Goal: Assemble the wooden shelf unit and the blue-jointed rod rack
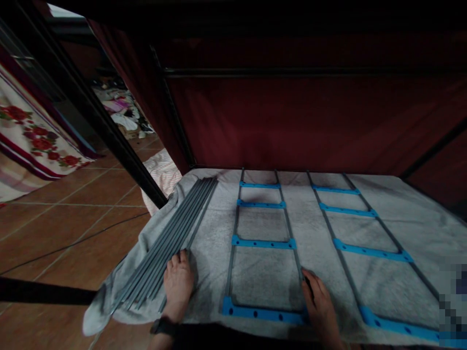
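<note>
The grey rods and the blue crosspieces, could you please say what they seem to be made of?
Grey rods: probably metal, though plastic is possible; they look thin, straight and dully shiny. Blue crosspieces: likely moulded plastic, satin, given their even colour and dark round holes.

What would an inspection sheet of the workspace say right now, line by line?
Surface: gray cloth, wrinkled in places.
Job's things: gray rods in a pile; left frame and right frame, ladder-like, with blue crossbars.
Clutter: jumbled heap on the tiled floor.
Hands: left hand at the pile's right edge; right hand at the left frame's near right corner; grip unclear.
Cables: dark cable across the floor.
Surroundings: red curtain behind; black post and flowered blanket at left.
</note>
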A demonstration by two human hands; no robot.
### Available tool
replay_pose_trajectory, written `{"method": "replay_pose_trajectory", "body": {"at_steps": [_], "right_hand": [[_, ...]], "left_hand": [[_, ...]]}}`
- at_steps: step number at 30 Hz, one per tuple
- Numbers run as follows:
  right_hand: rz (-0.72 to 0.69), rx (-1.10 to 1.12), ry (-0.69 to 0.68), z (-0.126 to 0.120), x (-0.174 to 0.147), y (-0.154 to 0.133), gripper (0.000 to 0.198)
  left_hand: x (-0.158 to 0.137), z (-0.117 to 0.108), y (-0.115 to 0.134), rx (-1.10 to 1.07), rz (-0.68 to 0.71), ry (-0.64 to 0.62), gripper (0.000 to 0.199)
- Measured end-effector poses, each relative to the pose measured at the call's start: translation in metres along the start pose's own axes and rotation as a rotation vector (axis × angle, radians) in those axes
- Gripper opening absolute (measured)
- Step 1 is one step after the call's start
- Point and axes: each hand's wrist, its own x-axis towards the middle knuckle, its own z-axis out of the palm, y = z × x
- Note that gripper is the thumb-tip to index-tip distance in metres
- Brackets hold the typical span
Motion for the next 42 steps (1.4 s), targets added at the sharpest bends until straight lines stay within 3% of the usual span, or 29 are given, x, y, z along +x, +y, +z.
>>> {"method": "replay_pose_trajectory", "body": {"at_steps": [5,8,11,15,18,22,28,31,34,38,42], "right_hand": [[-0.038,-0.013,0.023,0.000,0.001,-0.004,0.044],[-0.048,-0.011,0.042,0.001,0.002,-0.005,0.040],[-0.073,0.032,0.097,0.001,0.005,-0.007,0.037],[-0.047,0.117,0.160,-0.006,0.012,-0.025,0.037],[0.082,0.275,0.050,-0.014,0.021,-0.054,0.039],[0.326,0.664,-0.146,-0.014,0.028,-0.095,0.043],[0.459,1.089,-0.258,-0.011,0.032,-0.131,0.028],[0.444,1.096,-0.155,-0.029,0.051,-0.137,0.025],[0.409,1.063,0.007,-0.058,0.081,-0.138,0.024],[0.325,1.135,0.218,-0.096,0.124,-0.138,0.026],[0.205,1.275,0.461,-0.117,0.157,-0.144,0.026]], "left_hand": [[0.006,-0.005,0.000,-0.380,-0.102,-0.092,0.041],[0.000,-0.013,0.004,-0.551,-0.098,-0.030,0.041],[-0.014,-0.025,0.020,-0.760,-0.009,0.021,0.039],[-0.040,-0.041,0.058,-1.006,0.198,-0.097,0.034],[-0.062,-0.050,0.090,-1.046,0.372,-0.205,0.031],[-0.083,-0.058,0.120,-1.002,0.602,-0.260,0.035],[-0.079,-0.066,0.132,-0.959,0.740,-0.286,0.035],[-0.062,-0.065,0.122,-0.971,0.711,-0.241,0.035],[-0.036,-0.057,0.107,-1.046,0.544,-0.214,0.036],[-0.001,-0.031,0.091,-1.109,0.291,-0.147,0.035],[0.023,0.001,0.085,-1.021,0.251,-0.039,0.033]]}}
